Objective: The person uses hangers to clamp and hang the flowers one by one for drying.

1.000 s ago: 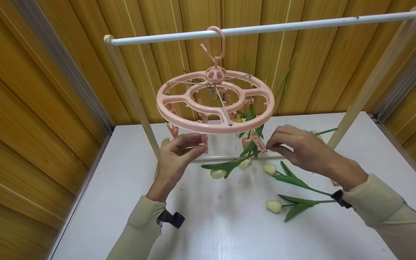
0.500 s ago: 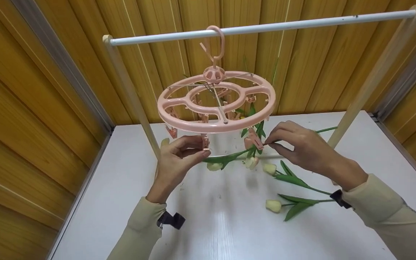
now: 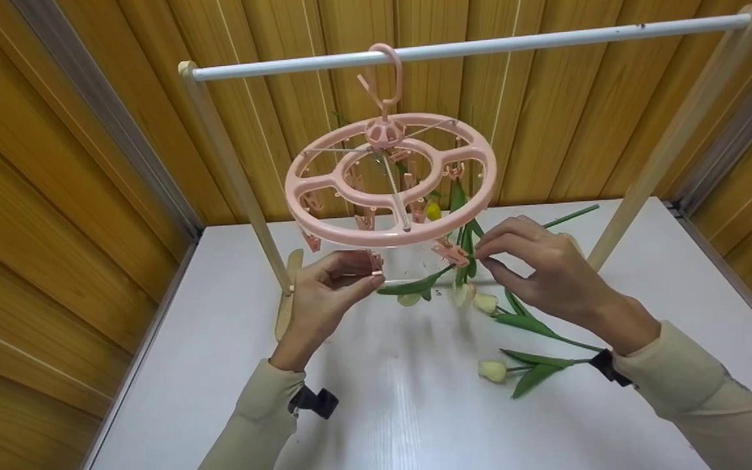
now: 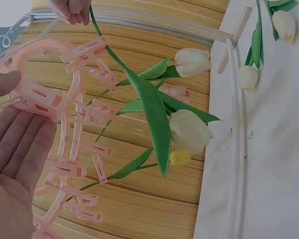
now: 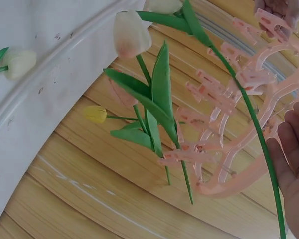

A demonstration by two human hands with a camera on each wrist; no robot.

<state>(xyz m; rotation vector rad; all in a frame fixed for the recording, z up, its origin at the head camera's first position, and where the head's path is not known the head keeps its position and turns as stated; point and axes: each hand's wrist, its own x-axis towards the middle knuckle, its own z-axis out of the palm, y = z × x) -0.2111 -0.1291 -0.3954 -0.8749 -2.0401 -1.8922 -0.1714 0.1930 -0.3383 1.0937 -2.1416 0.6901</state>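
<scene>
The glossy, wheel-shaped pink plastic hanger (image 3: 376, 198) has tilted.

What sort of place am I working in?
Probably a staged work booth: wood-look panels stand behind and beside a white table, and a pink clip hanger hangs from a white rail.

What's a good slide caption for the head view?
Left hand pinches a pink peg, right hand holds a tulip stem, at a round hanger on a white rail.
</scene>
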